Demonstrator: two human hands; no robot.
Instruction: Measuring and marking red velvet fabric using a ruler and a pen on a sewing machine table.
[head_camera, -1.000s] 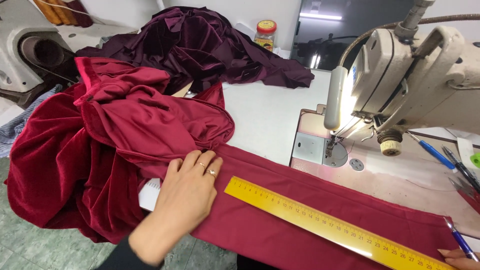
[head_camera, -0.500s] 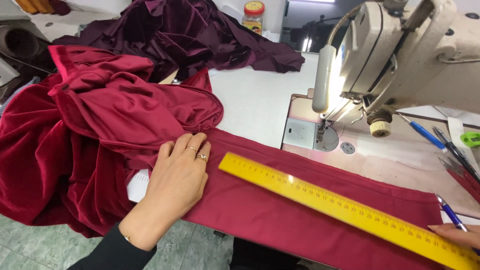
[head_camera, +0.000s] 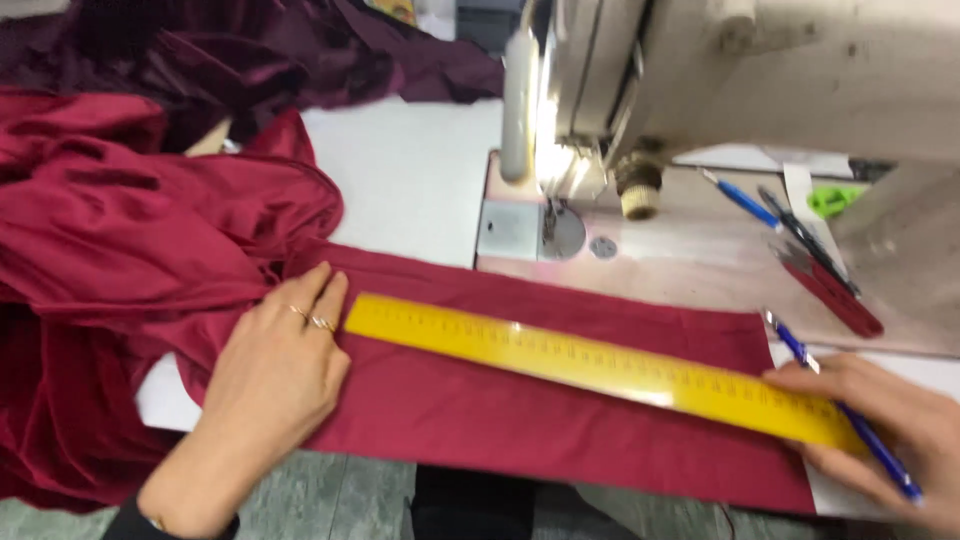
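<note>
While the left hand (head_camera: 275, 370) presses flat and open on the red fabric strip (head_camera: 540, 420) along the table's near edge, the right hand (head_camera: 880, 430), gripping a blue pen (head_camera: 845, 410), pins the yellow ruler (head_camera: 600, 365) lying across it; behind stands the sewing machine (head_camera: 700, 90).

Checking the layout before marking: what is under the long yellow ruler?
The long yellow ruler lies on a flat strip of dark red fabric. The white table beneath that strip is covered there, so unseen.
</note>
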